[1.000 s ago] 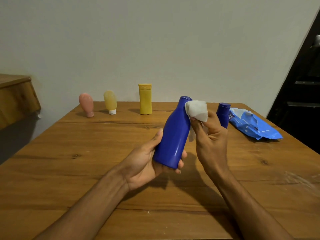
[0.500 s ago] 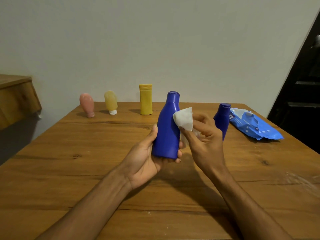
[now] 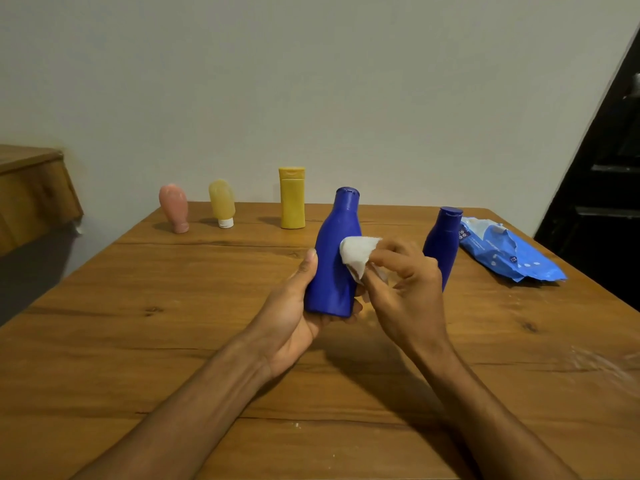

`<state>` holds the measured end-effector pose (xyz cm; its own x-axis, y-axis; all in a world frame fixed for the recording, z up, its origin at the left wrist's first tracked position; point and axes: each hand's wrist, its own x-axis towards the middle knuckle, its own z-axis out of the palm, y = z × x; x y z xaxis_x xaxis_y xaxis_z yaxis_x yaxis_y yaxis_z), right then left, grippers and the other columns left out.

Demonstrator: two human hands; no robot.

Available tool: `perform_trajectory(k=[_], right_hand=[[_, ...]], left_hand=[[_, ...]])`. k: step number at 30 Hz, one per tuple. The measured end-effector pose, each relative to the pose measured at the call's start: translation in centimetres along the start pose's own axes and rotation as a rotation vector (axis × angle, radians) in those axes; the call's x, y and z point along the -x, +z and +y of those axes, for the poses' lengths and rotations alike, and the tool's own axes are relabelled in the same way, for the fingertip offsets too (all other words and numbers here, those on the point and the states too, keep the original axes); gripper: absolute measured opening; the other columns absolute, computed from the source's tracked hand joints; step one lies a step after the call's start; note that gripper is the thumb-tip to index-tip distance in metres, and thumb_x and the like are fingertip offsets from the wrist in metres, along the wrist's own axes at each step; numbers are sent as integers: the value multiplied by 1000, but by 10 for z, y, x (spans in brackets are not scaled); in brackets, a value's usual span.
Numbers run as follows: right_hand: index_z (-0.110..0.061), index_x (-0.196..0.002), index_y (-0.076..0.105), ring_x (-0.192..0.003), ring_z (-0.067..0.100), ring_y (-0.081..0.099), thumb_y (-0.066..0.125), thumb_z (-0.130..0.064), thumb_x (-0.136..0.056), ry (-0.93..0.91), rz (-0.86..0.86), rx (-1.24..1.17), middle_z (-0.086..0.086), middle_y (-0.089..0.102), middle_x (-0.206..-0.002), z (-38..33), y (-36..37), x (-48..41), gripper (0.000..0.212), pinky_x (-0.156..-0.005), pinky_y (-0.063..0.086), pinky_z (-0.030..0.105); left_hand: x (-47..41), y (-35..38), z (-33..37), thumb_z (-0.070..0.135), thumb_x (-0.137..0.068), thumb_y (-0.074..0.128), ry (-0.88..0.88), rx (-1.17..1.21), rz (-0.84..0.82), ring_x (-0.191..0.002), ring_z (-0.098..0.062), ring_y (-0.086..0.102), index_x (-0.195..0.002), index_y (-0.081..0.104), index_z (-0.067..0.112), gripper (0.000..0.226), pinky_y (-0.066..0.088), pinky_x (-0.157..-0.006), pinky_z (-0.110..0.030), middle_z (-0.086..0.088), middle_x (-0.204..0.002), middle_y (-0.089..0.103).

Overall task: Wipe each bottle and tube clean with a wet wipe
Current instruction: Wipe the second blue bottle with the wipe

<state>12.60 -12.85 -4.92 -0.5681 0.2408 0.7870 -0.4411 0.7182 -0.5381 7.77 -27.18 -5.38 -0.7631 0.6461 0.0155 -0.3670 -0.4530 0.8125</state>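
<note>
My left hand [image 3: 294,317] grips a large blue bottle [image 3: 330,268] by its lower body and holds it upright above the wooden table [image 3: 173,341]. My right hand [image 3: 407,289] pinches a folded white wet wipe [image 3: 356,254] and presses it against the bottle's right side at mid-height. A smaller blue bottle [image 3: 443,237] stands on the table just behind my right hand. Along the far edge stand a pink tube [image 3: 174,207], a pale yellow tube [image 3: 222,202] and a yellow bottle [image 3: 292,199].
A blue wet-wipe pack [image 3: 509,252] lies at the far right of the table. A wooden ledge [image 3: 31,192] juts out on the left, and a dark door [image 3: 602,188] stands at the right. The wall rises directly behind the table.
The big blue bottle has swung from tilted to upright. The wipe has slid from the cap down to the bottle's middle.
</note>
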Motion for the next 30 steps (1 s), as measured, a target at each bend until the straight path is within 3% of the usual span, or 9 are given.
perform_trajectory(k=[4,6,10,13,18,22,24,26,30], right_hand=[[-27,-79,68,-88,4,53,66,-23,-77,-103,-242,37,-22,53,-83,-11,2,4,5,-73,48,42],[-29,-80,68,-87,5,55,69,-16,-78,-78,-307,17,-20,56,-83,-11,2,2,14,-73,48,34],[-23,-82,65,-85,3,57,68,-11,-80,20,-67,15,-19,54,-84,-9,1,0,12,-69,50,18],[-17,-82,66,-85,3,55,69,-7,-80,-9,23,38,-23,49,-85,-10,3,2,11,-69,49,15],[-9,-91,67,-88,1,54,67,-9,-84,67,175,34,-7,54,-92,-3,-1,-3,7,-71,46,12],[-6,-89,67,-87,3,54,66,-6,-84,8,93,60,-4,53,-96,-7,1,-1,5,-74,45,12],[-8,-85,67,-86,10,55,68,-4,-82,-53,0,107,-4,53,-94,-8,3,3,5,-72,49,21],[-9,-85,67,-85,9,55,69,-5,-81,-49,36,133,-5,54,-94,-7,2,2,6,-71,50,26],[-7,-84,66,-85,-1,52,67,-6,-83,5,162,82,-7,52,-92,-6,-2,-1,2,-69,44,10]], left_hand=[[-3,-3,1,42,-96,46,37,-12,121,-113,-33,63,-131,54,9,48,45,-104,-54,-20,-123,66],[-4,-5,1,43,-95,47,43,-15,149,-113,-34,63,-131,53,8,50,44,-105,-54,-21,-122,66],[-3,-4,-2,42,-95,45,-9,-72,34,-113,-32,62,-135,53,15,49,48,-93,-50,-19,-127,64],[-3,-3,-4,41,-93,46,0,-125,7,-103,-28,67,-130,56,19,44,52,-89,-49,-15,-121,68],[-1,-1,-11,46,-87,48,21,-364,-53,-98,-25,70,-124,55,26,42,55,-87,-42,-9,-109,73],[0,1,-11,45,-85,48,59,-357,-55,-100,-22,70,-120,57,28,40,53,-95,-45,-4,-109,73],[0,-1,-9,43,-85,50,66,-290,-43,-98,-19,71,-121,58,28,40,54,-92,-42,-4,-110,73],[0,-1,-9,43,-85,50,56,-297,-39,-99,-19,71,-119,59,29,38,54,-92,-42,-3,-108,74],[1,3,-11,45,-84,50,30,-331,-29,-104,-25,69,-116,58,30,36,54,-95,-45,-4,-108,73]])
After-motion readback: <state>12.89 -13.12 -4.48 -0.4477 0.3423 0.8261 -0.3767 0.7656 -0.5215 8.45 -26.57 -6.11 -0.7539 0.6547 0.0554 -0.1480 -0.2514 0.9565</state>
